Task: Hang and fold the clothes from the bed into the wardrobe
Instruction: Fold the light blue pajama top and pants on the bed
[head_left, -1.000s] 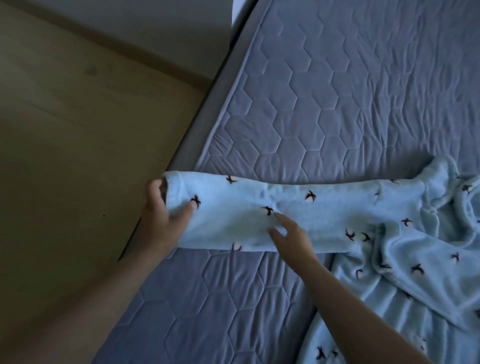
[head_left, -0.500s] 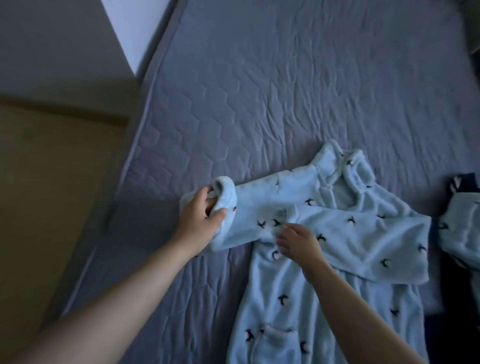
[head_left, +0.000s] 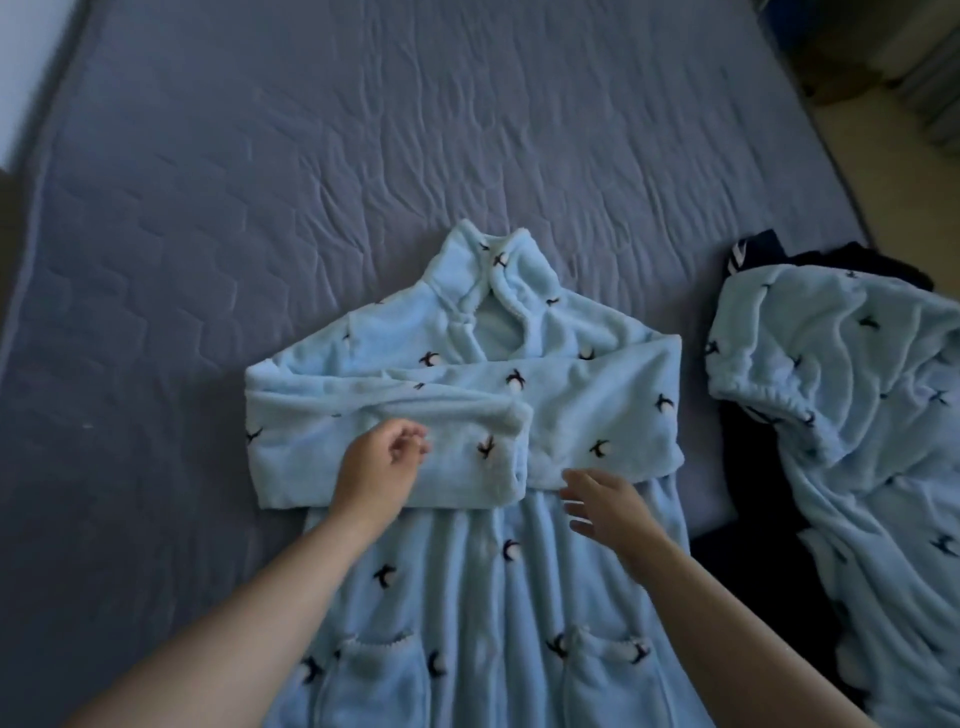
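On the bed (head_left: 363, 156) lies our blue fleece gown (head_left: 457, 582), sleeves crossed over its chest, skirt not yet folded. Our left hand (head_left: 376, 470), loosely curled, and right hand (head_left: 605, 504), fingers spread, hover over it holding nothing. Beside it, a second blue garment (head_left: 857, 374) and dark clothes (head_left: 748, 467) await; we judge most remains.
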